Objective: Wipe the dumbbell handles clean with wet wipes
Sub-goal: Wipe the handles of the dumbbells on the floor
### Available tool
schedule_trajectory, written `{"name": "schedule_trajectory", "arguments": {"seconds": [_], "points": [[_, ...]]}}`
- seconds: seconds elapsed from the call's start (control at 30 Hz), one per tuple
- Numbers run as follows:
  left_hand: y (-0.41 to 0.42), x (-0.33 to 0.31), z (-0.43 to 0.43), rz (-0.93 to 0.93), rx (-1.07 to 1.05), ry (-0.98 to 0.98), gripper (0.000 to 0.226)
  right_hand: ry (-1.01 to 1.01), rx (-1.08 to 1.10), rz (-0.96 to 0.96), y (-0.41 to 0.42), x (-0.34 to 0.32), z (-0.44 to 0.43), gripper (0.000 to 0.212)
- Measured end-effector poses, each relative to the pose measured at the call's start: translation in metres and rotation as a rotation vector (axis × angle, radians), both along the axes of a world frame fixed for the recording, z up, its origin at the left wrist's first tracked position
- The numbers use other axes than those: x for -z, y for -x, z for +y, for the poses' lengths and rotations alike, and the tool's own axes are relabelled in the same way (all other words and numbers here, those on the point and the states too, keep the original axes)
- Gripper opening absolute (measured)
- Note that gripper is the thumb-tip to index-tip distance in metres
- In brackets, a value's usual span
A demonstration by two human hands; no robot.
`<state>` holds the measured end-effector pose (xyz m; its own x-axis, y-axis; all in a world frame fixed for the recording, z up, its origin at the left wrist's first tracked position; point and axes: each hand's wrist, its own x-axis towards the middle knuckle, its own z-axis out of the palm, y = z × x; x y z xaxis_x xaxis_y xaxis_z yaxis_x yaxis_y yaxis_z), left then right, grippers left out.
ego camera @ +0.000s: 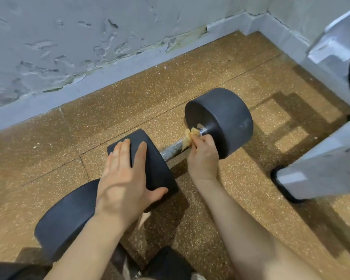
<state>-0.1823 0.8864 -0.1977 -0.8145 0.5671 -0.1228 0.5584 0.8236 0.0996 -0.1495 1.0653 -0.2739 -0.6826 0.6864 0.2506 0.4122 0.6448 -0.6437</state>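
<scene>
**Q:** Where's the dumbbell point(220, 122), and how does it look?

**Me:** Middle of the speckled floor point(240, 199), lying 7-to-1 o'clock. Matte black round heads, knurled steel handle point(170, 150). My left hand point(123, 174) lies flat on the near head. My right hand point(203, 156) pinches a yellowish wet wipe point(188, 137) round the handle's far end.

**Q:** Much room?

**Me:** Wall point(69, 37) at 11, white frame leg point(315, 174) at 3, another dumbbell point(65, 219) just beside at 7.
</scene>
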Motion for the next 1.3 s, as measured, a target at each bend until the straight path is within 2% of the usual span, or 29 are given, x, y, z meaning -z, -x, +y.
{"name": "schedule_trajectory", "arguments": {"seconds": [0.07, 0.27, 0.4, 0.47, 0.57, 0.63, 0.77, 0.83, 0.97, 1.07, 1.2, 1.3], "points": [[0.009, -0.003, 0.000, -0.060, -0.011, -0.024, 0.119, 0.065, -0.005, -0.008, -0.005, 0.002, 0.001, 0.025], [0.033, -0.010, 0.001, -0.187, -0.044, -0.089, 0.119, 0.602, 0.478, 0.106, 0.030, -0.006, -0.005, 0.028], [0.043, -0.009, 0.000, -0.196, -0.041, -0.099, 0.123, 0.712, 0.397, 0.042, 0.022, -0.001, -0.046, 0.016], [0.044, -0.009, 0.001, -0.202, -0.042, -0.113, 0.121, 0.891, 0.471, 0.159, 0.022, -0.004, -0.041, 0.013], [0.044, -0.007, 0.000, -0.187, -0.036, -0.119, 0.120, 1.307, 0.757, 0.401, 0.042, -0.002, -0.006, 0.011], [0.043, -0.005, -0.003, -0.187, -0.034, -0.116, 0.121, 1.441, 0.868, 0.488, 0.054, 0.004, 0.008, 0.009], [0.040, -0.002, -0.003, -0.174, -0.044, -0.116, 0.121, 1.276, 0.860, 0.437, 0.062, 0.015, 0.000, 0.020], [0.040, -0.001, -0.002, -0.171, -0.052, -0.124, 0.122, 1.181, 0.719, 0.388, 0.052, 0.017, -0.010, 0.021], [0.045, 0.001, -0.003, -0.160, -0.045, -0.115, 0.123, 1.020, 0.279, 0.099, 0.018, 0.015, -0.034, 0.023], [0.047, -0.002, -0.003, -0.182, -0.046, -0.110, 0.124, 0.755, -0.046, -0.049, 0.008, -0.004, -0.034, 0.018], [0.051, -0.006, -0.003, -0.209, -0.033, -0.114, 0.125, 0.405, -0.001, 0.028, 0.022, -0.017, -0.007, 0.014], [0.054, -0.007, -0.003, -0.215, -0.025, -0.121, 0.124, 0.241, -0.232, -0.127, 0.024, -0.010, -0.017, 0.014]]}}
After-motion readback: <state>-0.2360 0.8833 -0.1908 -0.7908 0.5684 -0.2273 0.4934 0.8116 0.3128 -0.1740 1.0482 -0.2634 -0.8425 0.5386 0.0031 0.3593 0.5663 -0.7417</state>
